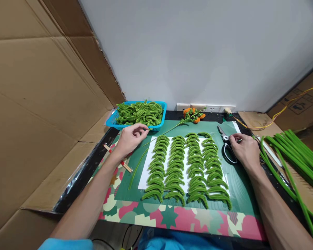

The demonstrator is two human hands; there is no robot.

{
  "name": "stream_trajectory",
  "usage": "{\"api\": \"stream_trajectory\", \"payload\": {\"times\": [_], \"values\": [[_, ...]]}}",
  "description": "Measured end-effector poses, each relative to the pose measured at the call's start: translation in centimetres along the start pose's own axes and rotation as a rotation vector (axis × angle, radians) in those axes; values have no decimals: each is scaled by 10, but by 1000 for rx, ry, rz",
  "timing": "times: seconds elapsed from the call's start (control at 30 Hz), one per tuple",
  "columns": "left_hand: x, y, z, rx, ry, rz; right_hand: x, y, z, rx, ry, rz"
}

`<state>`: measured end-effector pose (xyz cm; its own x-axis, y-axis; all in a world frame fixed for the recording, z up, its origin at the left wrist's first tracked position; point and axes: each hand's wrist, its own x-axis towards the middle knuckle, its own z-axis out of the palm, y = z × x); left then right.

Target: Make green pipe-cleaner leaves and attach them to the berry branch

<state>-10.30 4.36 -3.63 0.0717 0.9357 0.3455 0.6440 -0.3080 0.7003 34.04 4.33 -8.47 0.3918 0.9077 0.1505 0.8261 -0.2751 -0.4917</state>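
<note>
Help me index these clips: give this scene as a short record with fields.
Left hand: pinching a small green piece by the blue basket
Right hand: beside the scissors; grip unclear
Basket contents: heaped green strips
White sheet: four columns of curved green pieces
Beyond sheet: orange flowers on a green stem
Far right: long green strands

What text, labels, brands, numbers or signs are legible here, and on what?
No word, brand or number is readable.
Carton at right: printed symbols in a box, too small and blurred to identify; a dark print above is cut off by the picture edge.
Scissors: no lettering can be made out.
Wooden sticks with red bands: no lettering can be made out.
</note>
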Motion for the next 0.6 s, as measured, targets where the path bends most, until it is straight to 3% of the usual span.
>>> {"api": "stream_trajectory", "payload": {"times": [0.6], "values": [[-4, 12, 9, -145, 34, 5, 1, 1, 2, -16, -26, -53]]}}
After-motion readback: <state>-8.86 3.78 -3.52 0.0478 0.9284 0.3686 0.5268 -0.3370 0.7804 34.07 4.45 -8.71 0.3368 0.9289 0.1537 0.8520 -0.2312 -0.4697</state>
